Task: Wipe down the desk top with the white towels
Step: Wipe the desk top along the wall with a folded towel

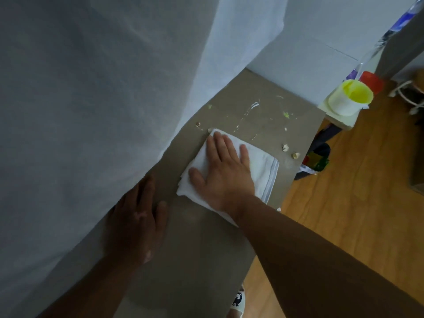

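- The fingers (226, 146) of the right hand (223, 171) lie straight and a little spread. They press flat on the folded white towel (263, 173) without curling round it.
- The towel lies on the desk (195, 249), with its striped edge near the desk's border at 3 o'clock.
- The left hand (137, 223) rests flat with straight fingers at 8 o'clock from the towel, where the curtain (91, 88) meets the desk. I cannot tell whether it is holding the cloth back.
- Unwiped mess lies ahead of the towel: a white smear (252, 106) at 12 o'clock, green bits (286, 114) at 1 o'clock, and crumbs (285, 147) at 2 o'clock, close to the border.
- A stroke toward 2 o'clock would likely sweep the crumbs onto the wooden floor (344, 180).
- With only a flat palm on it, the folded towel may slip or unfold under a hard push.
- The smear may spread rather than lift.
- The curtain hangs right beside the dirty patch and could drag through it.
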### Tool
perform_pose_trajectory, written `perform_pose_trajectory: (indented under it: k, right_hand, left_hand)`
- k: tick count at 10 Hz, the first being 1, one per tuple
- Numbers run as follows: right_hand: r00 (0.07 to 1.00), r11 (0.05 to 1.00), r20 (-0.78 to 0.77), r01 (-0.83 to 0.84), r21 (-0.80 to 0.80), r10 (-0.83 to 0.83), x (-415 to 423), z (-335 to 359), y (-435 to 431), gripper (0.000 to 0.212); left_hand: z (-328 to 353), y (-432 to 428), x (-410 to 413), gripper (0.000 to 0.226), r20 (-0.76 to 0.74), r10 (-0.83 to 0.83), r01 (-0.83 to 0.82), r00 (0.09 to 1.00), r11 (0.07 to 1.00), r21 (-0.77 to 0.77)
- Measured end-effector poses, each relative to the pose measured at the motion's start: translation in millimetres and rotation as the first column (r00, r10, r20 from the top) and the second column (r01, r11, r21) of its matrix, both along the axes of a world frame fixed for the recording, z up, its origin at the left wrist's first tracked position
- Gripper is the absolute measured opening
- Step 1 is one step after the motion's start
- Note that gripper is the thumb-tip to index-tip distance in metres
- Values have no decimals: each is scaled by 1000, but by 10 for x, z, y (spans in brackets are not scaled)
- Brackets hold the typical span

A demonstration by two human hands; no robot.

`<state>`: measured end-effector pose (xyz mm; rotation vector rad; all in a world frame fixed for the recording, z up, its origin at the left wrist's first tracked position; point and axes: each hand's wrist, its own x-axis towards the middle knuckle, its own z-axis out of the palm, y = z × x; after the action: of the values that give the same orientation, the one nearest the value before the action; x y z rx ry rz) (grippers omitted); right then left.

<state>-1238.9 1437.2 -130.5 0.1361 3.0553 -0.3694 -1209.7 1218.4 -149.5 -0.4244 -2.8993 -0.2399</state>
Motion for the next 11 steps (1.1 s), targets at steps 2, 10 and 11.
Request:
perform_pose_trajectory:
  k: [2, 10, 11]
  right_hand:
    - [998, 998, 7, 55, 2, -55, -179, 30, 79, 87]
    - [892, 890, -10, -451, -72, 451, -236, 114, 100, 84]
    - [931, 930, -11, -365, -39, 364, -550, 84, 87, 87]
  left_hand:
    - [13, 71, -17, 63, 76, 54, -55, 996, 998, 14]
    - [-18, 81, -33, 55, 65, 123, -125, 990, 992, 33]
    - [-27, 75, -38, 57, 47, 116, -118, 992, 992, 45]
